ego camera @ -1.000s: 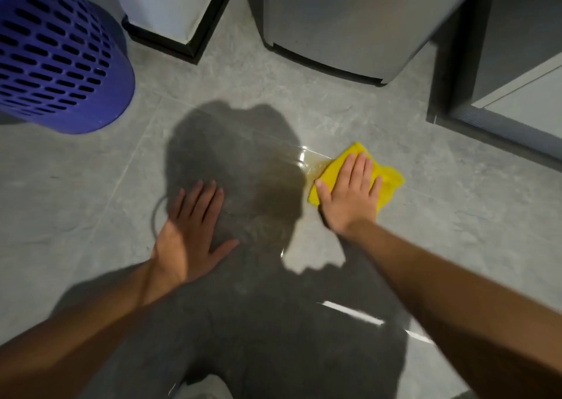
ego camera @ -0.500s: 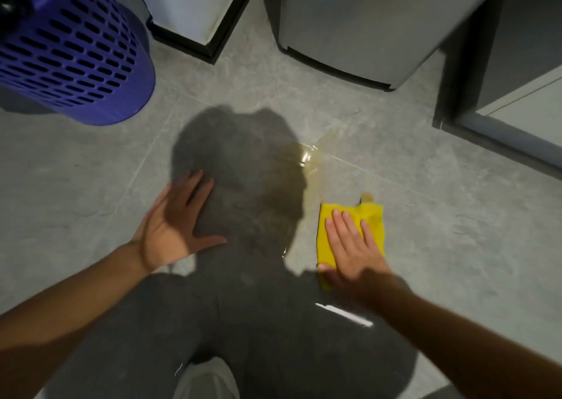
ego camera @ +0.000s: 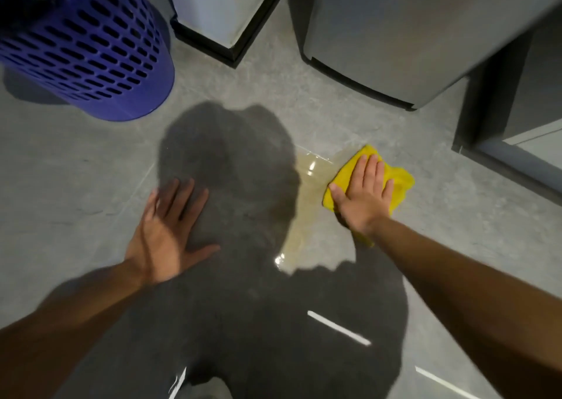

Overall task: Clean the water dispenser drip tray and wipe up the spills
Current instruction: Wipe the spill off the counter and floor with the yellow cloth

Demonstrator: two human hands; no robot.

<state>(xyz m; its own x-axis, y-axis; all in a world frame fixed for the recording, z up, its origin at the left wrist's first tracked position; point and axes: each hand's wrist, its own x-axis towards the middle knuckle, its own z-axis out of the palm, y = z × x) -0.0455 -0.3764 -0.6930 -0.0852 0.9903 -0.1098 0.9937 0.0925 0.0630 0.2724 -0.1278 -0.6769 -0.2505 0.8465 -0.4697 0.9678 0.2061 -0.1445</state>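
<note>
Head view: looks straight down at a grey tiled floor [ego camera: 76, 185], with 2 bare forearms reaching forward from the bottom edge.
Right hand [ego camera: 363, 197]: lies flat with its fingers straight and close together. The palm presses down on a yellow cloth [ego camera: 403, 182] without curling round it.
Yellow cloth: crumpled on the floor right of centre, under the right hand. It shows past the fingertips and on both sides of the hand, and its left edge touches the spill [ego camera: 308, 210].
Spill: a pale yellowish wet film on the floor with small glints, between the cloth and the person's dark shadow [ego camera: 225, 161].
Left hand [ego camera: 165, 234]: flat on the bare floor with the fingers straight and slightly spread and the thumb out to the right. It holds nothing. It sits partly in the shadow, left of the spill and well apart from the cloth.
Blue basket [ego camera: 85, 48]: slotted plastic, standing on the floor at upper left.
Pale unit [ego camera: 225, 12]: has a black base and stands at top centre, just beside the basket.
Grey appliance [ego camera: 395, 33]: stands on the floor beyond the spill, at top right.
Reflections: 3 bright white streaks low on the floor.
</note>
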